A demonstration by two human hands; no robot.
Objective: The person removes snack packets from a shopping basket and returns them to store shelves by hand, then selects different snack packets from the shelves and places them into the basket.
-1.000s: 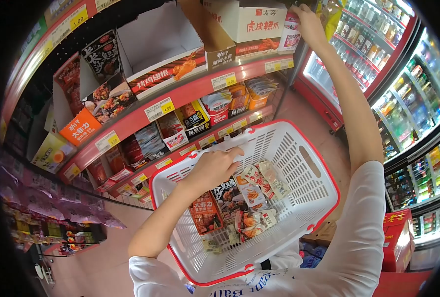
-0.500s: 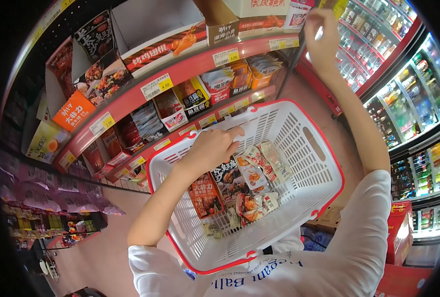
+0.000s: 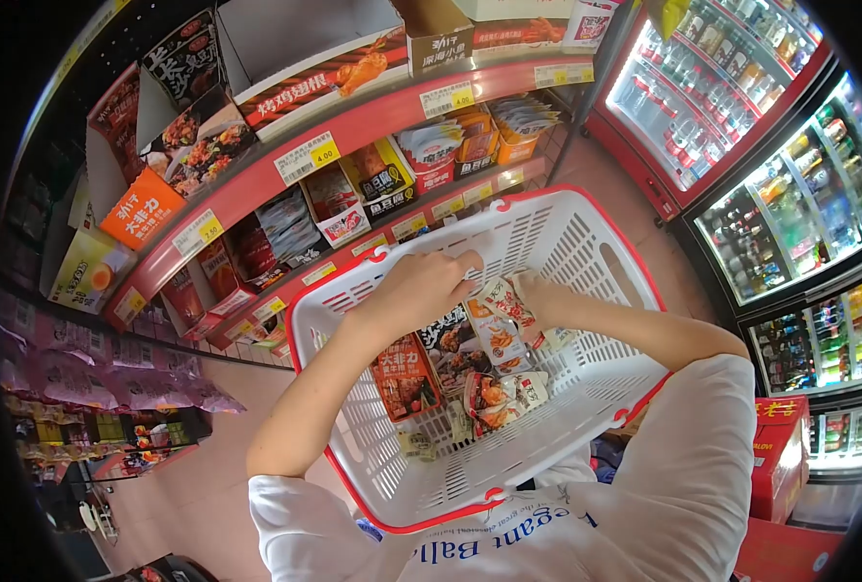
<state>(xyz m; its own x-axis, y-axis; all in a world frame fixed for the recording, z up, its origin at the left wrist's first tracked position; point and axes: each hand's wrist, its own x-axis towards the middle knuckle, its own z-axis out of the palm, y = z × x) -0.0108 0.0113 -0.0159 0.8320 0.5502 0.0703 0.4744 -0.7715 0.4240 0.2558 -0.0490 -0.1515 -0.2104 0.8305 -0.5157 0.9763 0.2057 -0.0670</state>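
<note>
Head view: left hand point(image 3: 421, 291) curled over basket point(image 3: 569, 228); right hand point(image 3: 540, 300) at packet point(image 3: 504, 299); both grips partly hidden, uncertain.

The slot-patterned basket point(image 3: 565, 231) is white with a red rim. Inside it show an orange-red packet point(image 3: 406, 378), a white-lettered black packet point(image 3: 457, 351), and a white sachet point(image 3: 504, 301) lettered red. Beyond the basket, white-and-yellow price tags point(image 3: 307, 159) dot a red shelf edge point(image 3: 380, 123) (a carton point(image 3: 778, 461) to the basket's right is red too).
</note>
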